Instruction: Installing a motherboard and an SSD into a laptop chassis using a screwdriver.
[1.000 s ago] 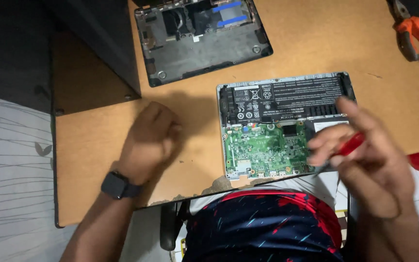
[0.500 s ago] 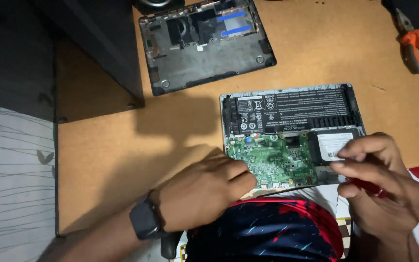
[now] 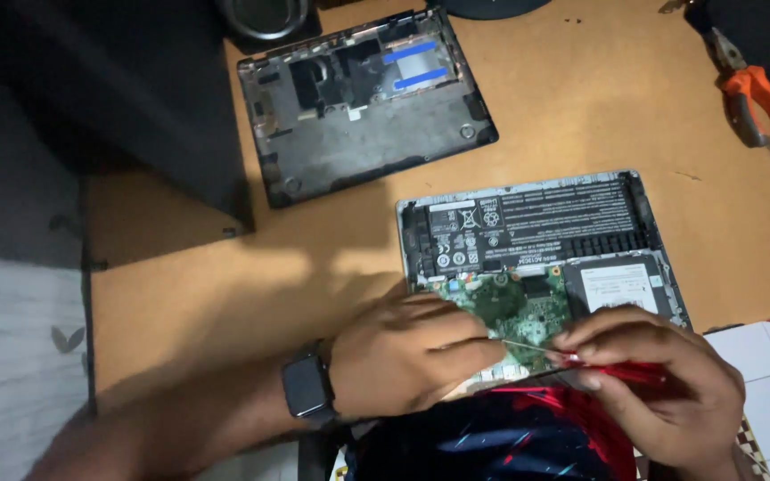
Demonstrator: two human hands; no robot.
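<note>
The opened laptop (image 3: 541,258) lay bottom-side up on the tan tabletop (image 3: 581,107), its near edge at the person's lap, with the black battery (image 3: 536,218) across its far half and the green circuit board (image 3: 514,312) exposed in its near half. A red-handled screwdriver (image 3: 612,367) was held over the near part of that board, its thin shaft pointing left toward the board surface. The right hand (image 3: 661,383) was closed around the red handle, fingers curled, at the laptop's near right corner. The left hand (image 3: 407,356) rested loosely curled, holding nothing visible, on the near left part of the laptop, its fingertips just beside the screwdriver tip; a dark wristwatch (image 3: 307,385) sat on that wrist. The detached bottom cover (image 3: 363,102) lay well apart on the far left of the tabletop. Orange-handled pliers (image 3: 750,89) lay at the far right.
</note>
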